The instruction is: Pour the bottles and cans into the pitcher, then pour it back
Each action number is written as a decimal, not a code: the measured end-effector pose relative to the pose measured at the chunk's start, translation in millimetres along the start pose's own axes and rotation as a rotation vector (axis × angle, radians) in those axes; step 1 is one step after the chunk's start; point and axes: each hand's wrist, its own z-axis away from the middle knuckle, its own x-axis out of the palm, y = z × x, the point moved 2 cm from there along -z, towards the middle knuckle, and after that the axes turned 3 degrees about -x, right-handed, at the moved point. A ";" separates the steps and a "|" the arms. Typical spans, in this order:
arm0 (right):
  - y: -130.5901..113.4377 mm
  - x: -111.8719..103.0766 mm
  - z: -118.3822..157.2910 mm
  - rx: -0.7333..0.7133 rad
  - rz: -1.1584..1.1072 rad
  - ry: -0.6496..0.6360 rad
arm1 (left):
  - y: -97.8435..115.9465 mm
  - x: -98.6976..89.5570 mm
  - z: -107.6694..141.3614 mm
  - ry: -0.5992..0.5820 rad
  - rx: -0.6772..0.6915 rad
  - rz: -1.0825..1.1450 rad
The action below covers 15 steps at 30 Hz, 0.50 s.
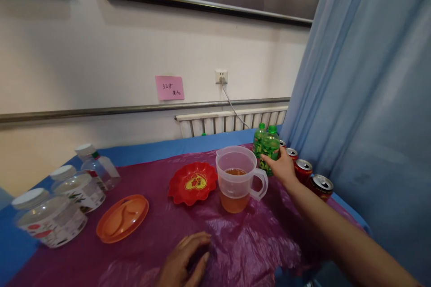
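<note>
Grasps the front green-capped bottle [270,142] in the right hand [283,167], thumb across the near face, other fingers mostly hidden behind. Holds low on the body rather than at the cap, probably for a steadier grip (sensible enough with so slim a neck). Stands close beside the matching rear bottle [258,141], both upright at the far right of the table, perhaps paired there as like with like.

Holds nothing visible in the left hand [186,258], loose and half curled at the near edge, fingers bent toward the right. Lies on or just above the purple plastic sheet [81,269]; impossible to tell which from this angle. Seems simply parked there, out of the way of the reaching arm.

Sits upright between the red scalloped plate [182,188] and the bottles: the translucent measuring jug [233,204], partly filled with amber liquid. Has its handle turned to the right, presumably within easy reach of the right hand (a handy arrangement, if deliberate).

Forms a row along the right edge, beside the reaching arm: four drinks cans [303,173], apparently lined up to save room. Groups at the left, likely for the same reason: three white-lidded clear plastic containers [50,229], with the orange oval dish [112,224] lying flat between them and the plate.
</note>
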 end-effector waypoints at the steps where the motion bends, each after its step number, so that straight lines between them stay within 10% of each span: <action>1: -7.4 -12.1 2.2 -0.036 -0.006 -0.026 | 2.6 4.7 -0.9 -0.021 0.005 0.020; 8: -56.0 -77.1 3.8 -0.512 0.218 -0.232 | 10.2 30.4 -1.1 -0.103 0.025 0.117; 15: -76.0 -88.1 -5.0 -0.852 0.746 -0.251 | 3.3 28.2 9.9 -0.052 0.068 0.113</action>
